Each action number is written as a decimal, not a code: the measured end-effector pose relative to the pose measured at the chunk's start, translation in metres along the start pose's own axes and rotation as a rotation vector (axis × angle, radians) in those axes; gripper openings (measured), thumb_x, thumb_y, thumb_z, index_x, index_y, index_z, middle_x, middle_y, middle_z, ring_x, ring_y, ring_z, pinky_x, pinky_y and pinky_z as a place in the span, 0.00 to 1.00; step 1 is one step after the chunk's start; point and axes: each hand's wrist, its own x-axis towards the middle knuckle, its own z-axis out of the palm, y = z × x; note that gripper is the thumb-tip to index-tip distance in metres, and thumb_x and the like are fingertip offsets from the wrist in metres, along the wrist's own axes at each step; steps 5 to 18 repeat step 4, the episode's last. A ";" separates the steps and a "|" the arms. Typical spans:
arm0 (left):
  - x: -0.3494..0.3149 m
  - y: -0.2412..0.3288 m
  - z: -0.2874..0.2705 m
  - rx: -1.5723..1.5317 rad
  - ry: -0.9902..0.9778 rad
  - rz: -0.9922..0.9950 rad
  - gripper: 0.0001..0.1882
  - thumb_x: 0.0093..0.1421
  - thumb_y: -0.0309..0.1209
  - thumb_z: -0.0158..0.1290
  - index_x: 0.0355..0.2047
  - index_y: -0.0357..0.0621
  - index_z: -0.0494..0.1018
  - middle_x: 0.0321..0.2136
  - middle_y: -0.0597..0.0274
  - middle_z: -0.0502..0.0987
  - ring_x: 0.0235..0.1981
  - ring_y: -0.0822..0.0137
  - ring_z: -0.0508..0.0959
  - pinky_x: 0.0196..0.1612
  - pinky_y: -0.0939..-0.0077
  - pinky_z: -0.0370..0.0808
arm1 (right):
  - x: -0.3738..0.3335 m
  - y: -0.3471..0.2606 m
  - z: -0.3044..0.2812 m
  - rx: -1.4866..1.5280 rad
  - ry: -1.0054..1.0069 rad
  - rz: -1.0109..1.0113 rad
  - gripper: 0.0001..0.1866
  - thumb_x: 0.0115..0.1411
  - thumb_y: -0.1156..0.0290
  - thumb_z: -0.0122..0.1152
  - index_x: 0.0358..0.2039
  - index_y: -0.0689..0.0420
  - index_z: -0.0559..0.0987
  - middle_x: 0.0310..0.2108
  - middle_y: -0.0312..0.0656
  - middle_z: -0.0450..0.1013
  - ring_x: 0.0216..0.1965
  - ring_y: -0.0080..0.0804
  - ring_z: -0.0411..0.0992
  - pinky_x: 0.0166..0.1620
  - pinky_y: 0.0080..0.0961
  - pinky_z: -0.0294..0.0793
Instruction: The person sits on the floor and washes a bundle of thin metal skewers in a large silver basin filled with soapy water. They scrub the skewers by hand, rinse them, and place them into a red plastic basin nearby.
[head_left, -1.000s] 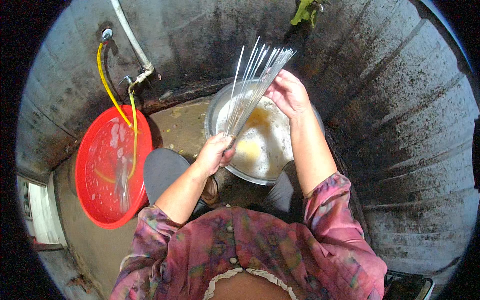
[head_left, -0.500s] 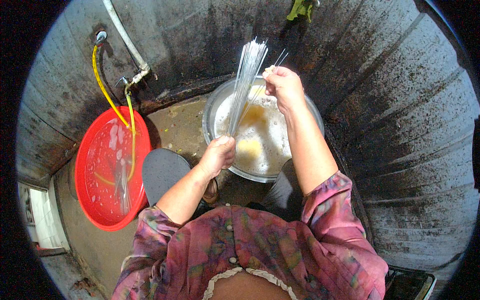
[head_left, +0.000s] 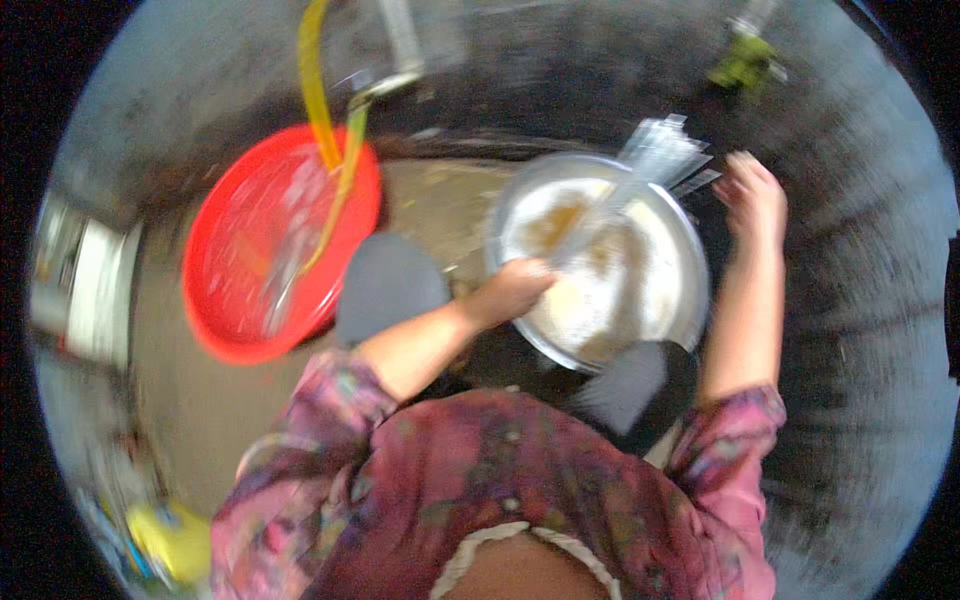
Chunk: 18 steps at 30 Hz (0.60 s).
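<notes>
My left hand (head_left: pixel 520 288) is closed round the lower end of a bundle of thin metal skewers (head_left: pixel 625 190). The bundle slants up and right over a metal basin (head_left: pixel 697 270) of foamy, brownish water, its far ends fanned out and blurred. A few skewers stand apart on the bundle's right side. Right of those ends, beyond the basin's rim, is my right hand (head_left: pixel 752 200). Its fingers look curled together but are smeared by motion; what they hold, if anything, I cannot make out.
On the left stands a red tub (head_left: pixel 225 340) with water and more skewers in it. A yellow hose (head_left: pixel 345 185) runs into it from a pipe tap (head_left: pixel 385 88). Dark, stained walls curve round. Something yellow (head_left: pixel 170 540) lies at the lower left.
The view has swung, so tub and basin sit elsewhere in the picture. My right hand has moved from beside the skewers out to the right. The bundle tilts further right in my left hand.
</notes>
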 end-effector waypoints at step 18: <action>0.010 -0.002 -0.027 -0.938 0.094 -0.598 0.04 0.51 0.29 0.46 0.24 0.44 0.64 0.19 0.63 0.67 0.22 0.61 0.68 0.22 0.68 0.67 | 0.000 0.043 -0.032 -0.903 -0.239 0.188 0.12 0.54 0.71 0.48 0.39 0.54 0.74 0.22 0.39 0.71 0.17 0.26 0.65 0.18 0.20 0.62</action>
